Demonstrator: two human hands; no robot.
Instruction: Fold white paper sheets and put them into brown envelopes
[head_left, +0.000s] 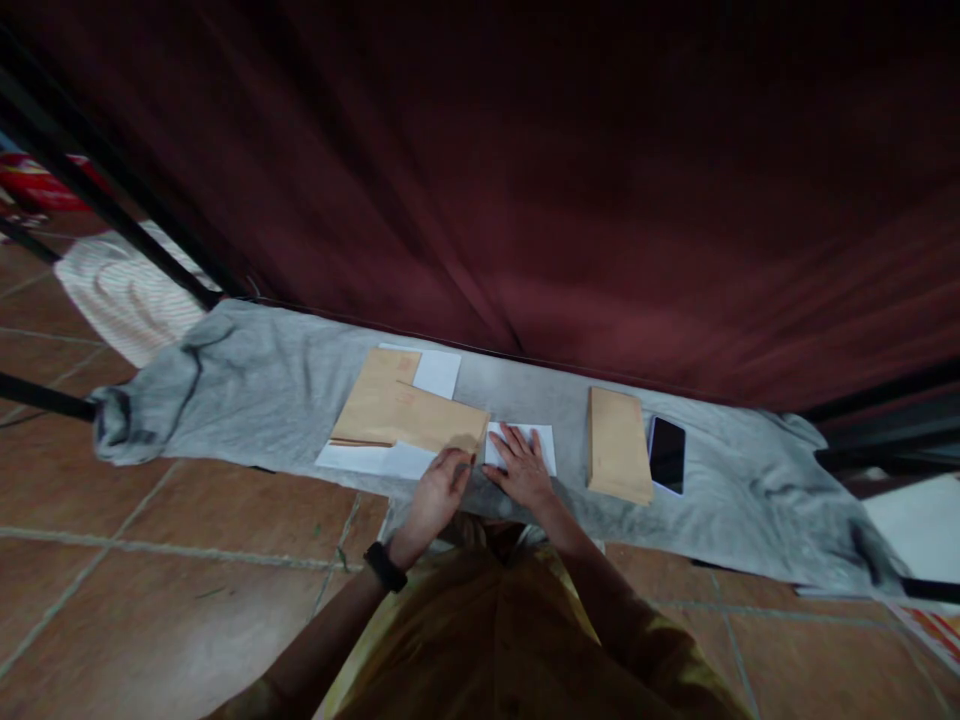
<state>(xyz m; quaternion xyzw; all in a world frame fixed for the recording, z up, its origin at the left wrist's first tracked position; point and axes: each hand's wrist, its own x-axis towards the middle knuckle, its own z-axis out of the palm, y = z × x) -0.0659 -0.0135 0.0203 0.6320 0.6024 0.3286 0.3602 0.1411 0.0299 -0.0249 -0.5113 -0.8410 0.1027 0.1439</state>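
Note:
My left hand (441, 488), with a dark band on its wrist, has its fingers curled and pinched at the lower right corner of a brown paper envelope (439, 418). That envelope lies aslant across other brown envelopes (375, 395), which rest over white paper sheets (439, 372). My right hand (525, 473) lies flat with its fingers spread on a folded white paper (545, 445), just right of the envelope's end. The fingertips of my left hand are partly hidden.
A stack of brown envelopes (619, 445) sits to the right, beside a phone (667, 455) with a dark screen. A grey cloth (255, 400) covers the narrow surface. A dark red curtain (510, 200) hangs behind it, and black metal bars (112, 210) stand at the left.

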